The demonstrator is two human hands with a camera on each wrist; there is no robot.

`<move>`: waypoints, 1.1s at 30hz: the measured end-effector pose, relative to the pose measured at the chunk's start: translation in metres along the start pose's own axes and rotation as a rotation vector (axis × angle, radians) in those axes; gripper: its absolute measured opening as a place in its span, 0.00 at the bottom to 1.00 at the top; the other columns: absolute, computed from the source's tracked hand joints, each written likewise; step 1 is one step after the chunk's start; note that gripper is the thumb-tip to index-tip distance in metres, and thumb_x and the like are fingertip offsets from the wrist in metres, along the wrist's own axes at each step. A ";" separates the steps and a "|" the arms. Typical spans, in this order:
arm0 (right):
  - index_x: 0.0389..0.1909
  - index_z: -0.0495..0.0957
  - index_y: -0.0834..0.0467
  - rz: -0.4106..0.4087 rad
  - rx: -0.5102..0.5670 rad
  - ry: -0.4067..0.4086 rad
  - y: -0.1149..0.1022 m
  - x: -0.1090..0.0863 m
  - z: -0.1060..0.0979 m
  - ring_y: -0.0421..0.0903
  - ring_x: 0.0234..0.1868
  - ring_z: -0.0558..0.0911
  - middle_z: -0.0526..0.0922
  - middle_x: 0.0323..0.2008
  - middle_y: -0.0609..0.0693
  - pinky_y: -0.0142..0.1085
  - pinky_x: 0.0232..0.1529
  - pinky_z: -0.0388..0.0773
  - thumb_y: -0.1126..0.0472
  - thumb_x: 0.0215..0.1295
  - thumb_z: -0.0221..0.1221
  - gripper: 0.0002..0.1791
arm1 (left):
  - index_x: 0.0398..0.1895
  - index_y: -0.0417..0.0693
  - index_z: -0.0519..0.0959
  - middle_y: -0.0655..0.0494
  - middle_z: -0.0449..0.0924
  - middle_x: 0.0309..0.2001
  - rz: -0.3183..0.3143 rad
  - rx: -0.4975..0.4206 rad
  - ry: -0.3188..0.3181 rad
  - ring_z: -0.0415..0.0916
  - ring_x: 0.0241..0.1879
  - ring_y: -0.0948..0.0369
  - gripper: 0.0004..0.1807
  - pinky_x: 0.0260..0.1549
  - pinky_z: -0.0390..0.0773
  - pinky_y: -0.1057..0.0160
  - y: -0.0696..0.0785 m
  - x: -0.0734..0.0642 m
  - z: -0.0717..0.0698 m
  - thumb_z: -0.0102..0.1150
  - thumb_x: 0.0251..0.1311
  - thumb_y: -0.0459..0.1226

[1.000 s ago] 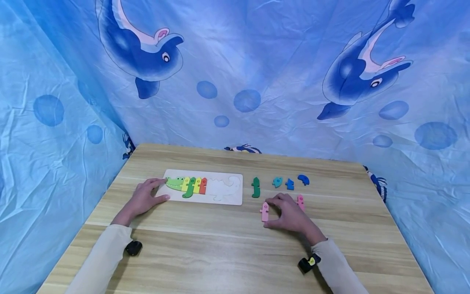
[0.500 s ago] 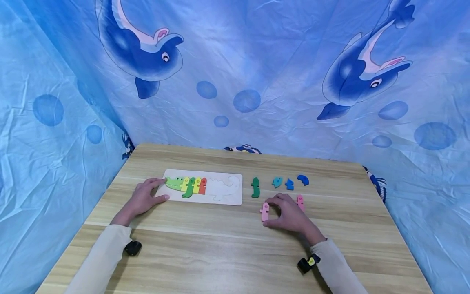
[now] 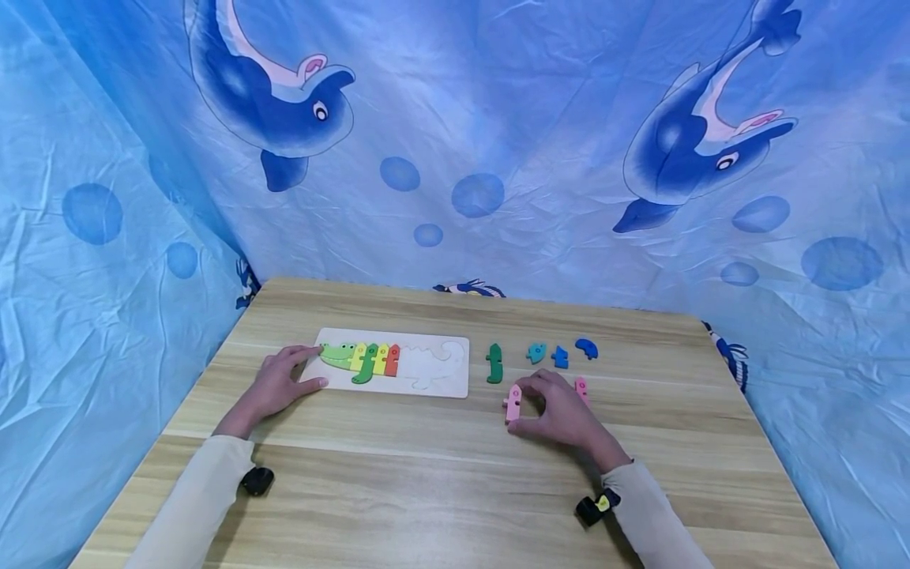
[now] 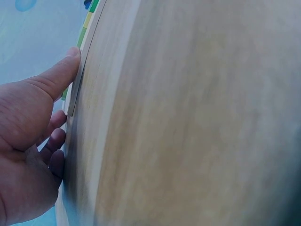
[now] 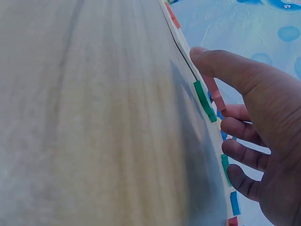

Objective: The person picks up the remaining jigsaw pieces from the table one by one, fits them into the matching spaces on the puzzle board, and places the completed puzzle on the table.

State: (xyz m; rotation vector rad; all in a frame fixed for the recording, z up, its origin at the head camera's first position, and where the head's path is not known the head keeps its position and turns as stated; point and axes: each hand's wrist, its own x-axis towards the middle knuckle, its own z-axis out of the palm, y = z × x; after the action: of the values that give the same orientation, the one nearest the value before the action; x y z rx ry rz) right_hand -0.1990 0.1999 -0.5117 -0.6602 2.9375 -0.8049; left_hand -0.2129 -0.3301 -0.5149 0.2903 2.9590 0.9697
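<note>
My left hand (image 3: 280, 379) rests at the left end of a white puzzle board (image 3: 434, 385), its index fingertip on the light green crocodile head piece (image 3: 337, 356) and its thumb on the board's lower left. In the left wrist view the thumb lies against the board's edge. Beside the head sit yellow, green and red pieces (image 3: 392, 360); the outlined right half shows bare board. My right hand (image 3: 558, 411) pinches a pink puzzle piece (image 3: 513, 404) between thumb and index finger, seemingly just off the table. The right wrist view shows that pink piece (image 5: 214, 92) beyond the thumb.
Right of the board lies a dark green leg piece (image 3: 494, 363). Farther right are a teal piece (image 3: 536, 352), a blue piece (image 3: 561, 357) and a curved blue piece (image 3: 586, 348). A second pink piece (image 3: 581, 390) is partly hidden behind my right hand.
My right hand has raised the pink piece slightly; it now appears a little higher and tilted. The left hand and board have stayed in place.
</note>
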 end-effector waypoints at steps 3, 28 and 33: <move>0.58 0.82 0.46 -0.015 -0.005 0.013 -0.003 0.001 -0.002 0.42 0.52 0.76 0.79 0.51 0.40 0.46 0.53 0.78 0.30 0.46 0.75 0.40 | 0.74 0.39 0.68 0.32 0.64 0.70 -0.006 0.002 -0.004 0.58 0.64 0.34 0.40 0.59 0.59 0.34 0.000 0.000 0.000 0.70 0.63 0.48; 0.63 0.80 0.50 -0.097 0.030 0.029 -0.049 0.042 -0.017 0.47 0.56 0.77 0.79 0.54 0.47 0.53 0.56 0.77 0.33 0.51 0.74 0.41 | 0.74 0.40 0.67 0.32 0.63 0.70 -0.017 0.003 -0.008 0.58 0.65 0.34 0.41 0.60 0.59 0.34 0.000 0.001 0.000 0.69 0.64 0.50; 0.63 0.80 0.51 -0.128 0.039 0.025 -0.056 0.050 -0.018 0.49 0.58 0.77 0.79 0.56 0.47 0.53 0.57 0.77 0.35 0.52 0.74 0.40 | 0.74 0.40 0.68 0.32 0.65 0.70 -0.008 -0.001 -0.001 0.58 0.66 0.34 0.40 0.61 0.57 0.34 0.001 0.000 -0.001 0.69 0.64 0.49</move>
State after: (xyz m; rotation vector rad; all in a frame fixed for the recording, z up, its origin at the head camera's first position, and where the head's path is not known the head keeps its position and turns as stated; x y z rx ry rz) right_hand -0.2248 0.1447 -0.4643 -0.8479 2.9186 -0.8842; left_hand -0.2123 -0.3299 -0.5140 0.2785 2.9560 0.9702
